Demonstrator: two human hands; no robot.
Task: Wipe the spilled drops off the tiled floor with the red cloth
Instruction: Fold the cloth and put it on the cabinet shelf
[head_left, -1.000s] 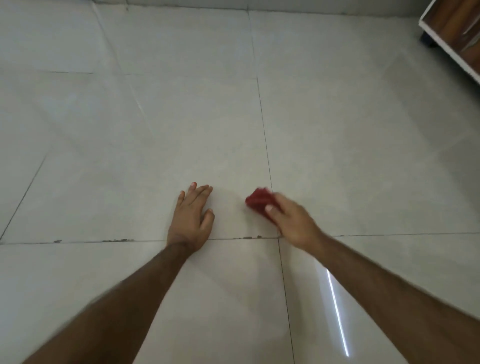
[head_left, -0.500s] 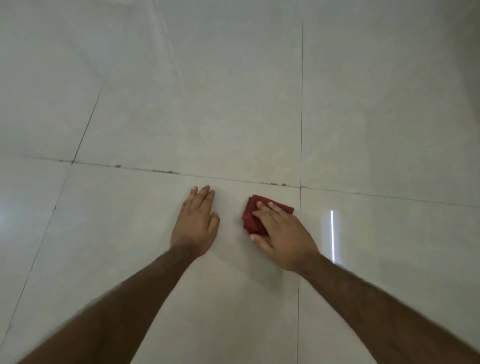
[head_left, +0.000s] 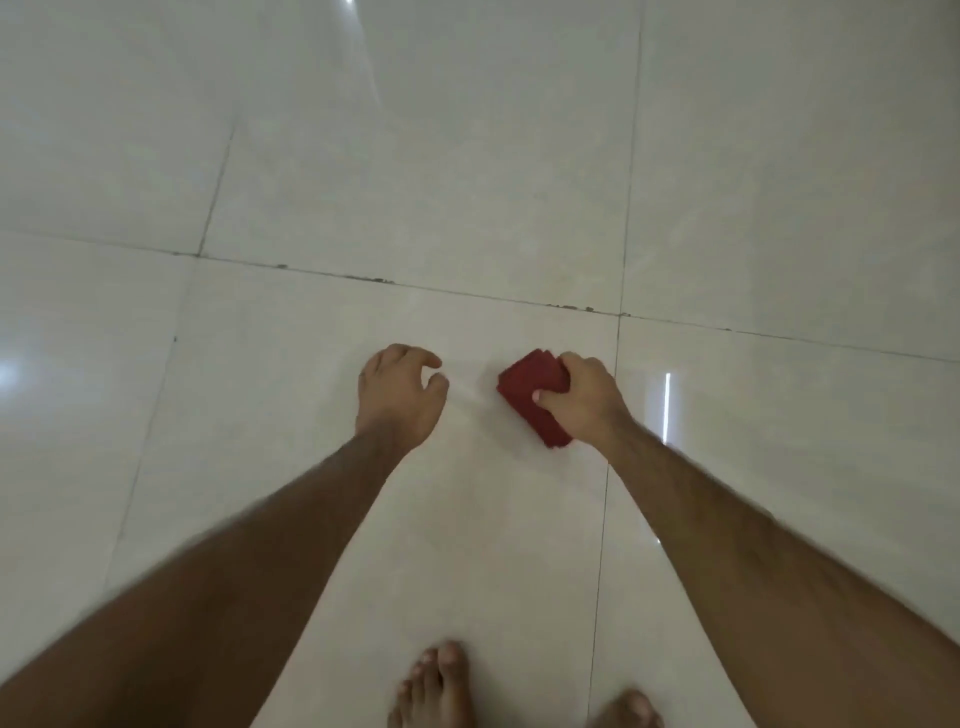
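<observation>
Two bare feet (head_left: 434, 686) on glossy tiled floor (head_left: 467, 208); right hand (head_left: 584, 397) grips red cloth (head_left: 530, 387), left hand (head_left: 397, 395) curled empty.

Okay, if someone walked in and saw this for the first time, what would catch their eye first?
The red cloth stands out most: a folded dark red wad gripped in the right hand, just left of a vertical grout line on the pale glossy tiled floor. Beside it, the left hand is empty, its fingers curled. At the bottom edge, two bare feet show.
</observation>
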